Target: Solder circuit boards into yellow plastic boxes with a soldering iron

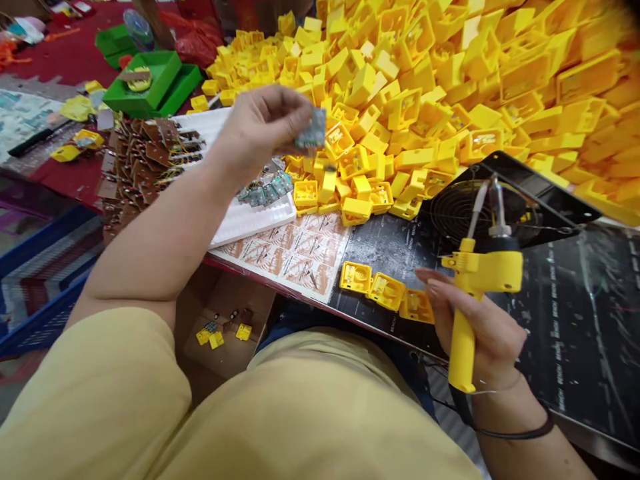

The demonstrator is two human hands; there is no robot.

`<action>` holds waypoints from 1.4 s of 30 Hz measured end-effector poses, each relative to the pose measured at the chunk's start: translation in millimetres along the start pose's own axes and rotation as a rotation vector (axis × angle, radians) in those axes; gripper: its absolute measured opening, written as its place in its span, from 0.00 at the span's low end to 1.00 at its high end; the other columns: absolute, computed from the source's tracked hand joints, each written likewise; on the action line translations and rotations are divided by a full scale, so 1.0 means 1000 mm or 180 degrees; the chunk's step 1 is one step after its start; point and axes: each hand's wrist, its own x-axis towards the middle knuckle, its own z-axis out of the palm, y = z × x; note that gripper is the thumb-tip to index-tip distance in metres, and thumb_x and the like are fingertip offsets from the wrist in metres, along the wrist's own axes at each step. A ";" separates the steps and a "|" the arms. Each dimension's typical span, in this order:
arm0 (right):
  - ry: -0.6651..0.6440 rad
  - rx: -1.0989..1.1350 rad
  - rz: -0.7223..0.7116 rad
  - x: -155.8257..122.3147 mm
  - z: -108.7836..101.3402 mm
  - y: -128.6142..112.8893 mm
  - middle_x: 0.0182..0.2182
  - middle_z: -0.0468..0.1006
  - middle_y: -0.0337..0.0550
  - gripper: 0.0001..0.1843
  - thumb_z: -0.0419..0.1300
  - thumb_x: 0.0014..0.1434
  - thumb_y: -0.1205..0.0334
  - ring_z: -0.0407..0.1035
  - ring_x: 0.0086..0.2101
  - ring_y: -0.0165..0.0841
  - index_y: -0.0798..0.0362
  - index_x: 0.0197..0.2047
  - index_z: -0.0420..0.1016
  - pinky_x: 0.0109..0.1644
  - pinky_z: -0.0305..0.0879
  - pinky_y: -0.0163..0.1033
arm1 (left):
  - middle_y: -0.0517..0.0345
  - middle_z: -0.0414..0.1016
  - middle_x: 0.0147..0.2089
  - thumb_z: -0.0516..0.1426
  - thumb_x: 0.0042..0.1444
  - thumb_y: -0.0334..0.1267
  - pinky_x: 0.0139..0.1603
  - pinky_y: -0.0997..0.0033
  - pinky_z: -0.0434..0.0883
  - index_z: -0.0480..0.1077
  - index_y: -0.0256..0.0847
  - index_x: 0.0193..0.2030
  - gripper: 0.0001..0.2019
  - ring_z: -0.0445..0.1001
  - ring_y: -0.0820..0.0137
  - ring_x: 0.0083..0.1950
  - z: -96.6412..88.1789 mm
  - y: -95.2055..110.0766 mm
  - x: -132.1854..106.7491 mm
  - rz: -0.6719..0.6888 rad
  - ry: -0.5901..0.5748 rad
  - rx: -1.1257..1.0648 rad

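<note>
My left hand (pixel 260 127) is raised over the white foam tray (pixel 255 223). Between its thumb and fingertips it pinches a small grey-green circuit board (pixel 313 129), slightly blurred. Beneath it, more circuit boards (pixel 267 190) lie on the tray's end. My right hand (pixel 480 327) holds a yellow soldering gun (pixel 465 333) by its handle, metal tip pointing up and away. Its fingertips are close to a row of three open yellow plastic cases at the bench edge: a left case (pixel 356 277), a middle case (pixel 386 291) and a right case (pixel 417 305).
A big heap of yellow cases (pixel 370 87) covers the back of the bench. A black fan (pixel 480 207) stands behind the soldering gun. Brown boards with wires (pixel 137 157) are piled left, near green trays (pixel 150 77). Below are a cardboard box (pixel 225 300) and a blue basket (pixel 45 267).
</note>
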 end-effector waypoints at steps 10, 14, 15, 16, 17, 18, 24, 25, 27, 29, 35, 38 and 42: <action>0.0025 0.1012 -0.0124 0.054 0.020 -0.046 0.49 0.81 0.44 0.33 0.69 0.55 0.76 0.78 0.50 0.40 0.45 0.60 0.67 0.57 0.79 0.47 | 0.57 0.78 0.29 0.67 0.57 0.34 0.28 0.77 0.74 0.76 0.32 0.37 0.07 0.75 0.77 0.24 0.101 -0.052 -0.082 -0.2569 -0.1582 -0.1707; 0.0431 0.0849 0.0232 0.050 0.019 -0.050 0.41 0.81 0.37 0.28 0.70 0.56 0.72 0.80 0.35 0.32 0.46 0.56 0.69 0.41 0.80 0.33 | 0.48 0.84 0.39 0.65 0.59 0.49 0.39 0.69 0.79 0.80 0.34 0.44 0.17 0.82 0.68 0.33 0.091 -0.062 -0.101 -0.2375 -0.1574 -0.1827; 0.0501 0.0813 0.0317 0.049 0.019 -0.051 0.39 0.81 0.36 0.26 0.70 0.57 0.71 0.80 0.34 0.31 0.46 0.55 0.69 0.39 0.80 0.32 | 0.46 0.84 0.43 0.66 0.58 0.52 0.45 0.67 0.79 0.80 0.35 0.45 0.20 0.84 0.66 0.40 0.086 -0.062 -0.105 -0.2132 -0.1562 -0.1718; 0.0537 0.0781 0.0385 0.048 0.018 -0.052 0.38 0.81 0.35 0.25 0.71 0.57 0.70 0.80 0.33 0.31 0.46 0.54 0.69 0.38 0.79 0.32 | 0.46 0.84 0.47 0.67 0.56 0.54 0.52 0.65 0.78 0.81 0.36 0.47 0.22 0.83 0.63 0.47 0.081 -0.060 -0.108 -0.1839 -0.1531 -0.1537; 0.0547 0.0750 0.0429 0.047 0.018 -0.053 0.37 0.81 0.34 0.24 0.71 0.57 0.70 0.80 0.32 0.31 0.47 0.53 0.69 0.37 0.79 0.32 | 0.47 0.83 0.51 0.67 0.55 0.57 0.59 0.64 0.75 0.81 0.38 0.48 0.25 0.81 0.61 0.54 0.077 -0.057 -0.111 -0.1535 -0.1496 -0.1292; 0.0538 0.0711 0.0439 0.045 0.017 -0.054 0.36 0.81 0.34 0.23 0.71 0.57 0.70 0.80 0.32 0.31 0.47 0.52 0.69 0.38 0.79 0.32 | 0.47 0.82 0.54 0.66 0.55 0.59 0.64 0.62 0.72 0.82 0.38 0.50 0.27 0.79 0.59 0.59 0.074 -0.054 -0.113 -0.1256 -0.1445 -0.1016; 0.0353 0.0582 0.0275 0.038 0.020 -0.061 0.39 0.83 0.36 0.23 0.71 0.56 0.69 0.80 0.35 0.33 0.47 0.52 0.70 0.42 0.80 0.34 | 0.46 0.84 0.49 0.65 0.54 0.63 0.61 0.64 0.74 0.83 0.35 0.44 0.29 0.80 0.58 0.56 0.083 -0.036 -0.117 -0.0596 -0.1166 -0.0311; 0.0338 0.0588 0.0247 0.037 0.021 -0.062 0.39 0.83 0.36 0.22 0.71 0.57 0.69 0.81 0.35 0.33 0.47 0.52 0.71 0.43 0.80 0.34 | 0.47 0.85 0.46 0.67 0.51 0.62 0.56 0.65 0.76 0.83 0.35 0.42 0.28 0.82 0.60 0.51 0.087 -0.037 -0.117 -0.0662 -0.1082 -0.0430; 0.0317 0.0518 0.0162 0.037 0.021 -0.064 0.39 0.83 0.37 0.21 0.70 0.57 0.70 0.80 0.35 0.32 0.48 0.51 0.71 0.43 0.79 0.33 | 0.50 0.85 0.39 0.70 0.45 0.60 0.48 0.67 0.78 0.82 0.36 0.37 0.26 0.82 0.65 0.41 0.096 -0.039 -0.117 -0.0867 -0.0917 -0.0805; 0.0318 0.0316 0.0055 0.036 0.022 -0.065 0.38 0.83 0.38 0.21 0.70 0.57 0.70 0.80 0.34 0.32 0.49 0.51 0.71 0.42 0.79 0.33 | 0.54 0.83 0.33 0.74 0.39 0.57 0.42 0.70 0.78 0.80 0.37 0.32 0.24 0.80 0.69 0.35 0.103 -0.042 -0.119 -0.1053 -0.0816 -0.1227; 0.0240 -0.0105 -0.0612 0.027 0.025 -0.065 0.40 0.84 0.43 0.23 0.71 0.56 0.72 0.81 0.39 0.36 0.49 0.53 0.72 0.46 0.79 0.36 | 0.64 0.76 0.29 0.71 0.50 0.40 0.38 0.79 0.75 0.71 0.37 0.29 0.14 0.77 0.78 0.31 0.104 -0.045 -0.124 -0.1745 -0.0496 -0.2019; -0.0002 0.0089 -0.0390 0.024 0.022 -0.058 0.44 0.84 0.44 0.26 0.72 0.57 0.66 0.81 0.41 0.36 0.48 0.56 0.71 0.48 0.79 0.36 | 0.65 0.72 0.26 0.69 0.53 0.40 0.29 0.80 0.70 0.71 0.38 0.30 0.12 0.72 0.79 0.25 0.082 -0.042 -0.116 -0.1588 -0.0589 -0.1443; -0.0510 0.0136 -0.0041 0.026 0.024 -0.038 0.53 0.80 0.51 0.28 0.71 0.59 0.53 0.77 0.51 0.43 0.49 0.58 0.67 0.55 0.76 0.47 | 0.62 0.75 0.25 0.67 0.53 0.39 0.31 0.77 0.68 0.77 0.38 0.31 0.07 0.72 0.75 0.27 0.048 -0.039 -0.100 -0.0685 -0.1410 0.0569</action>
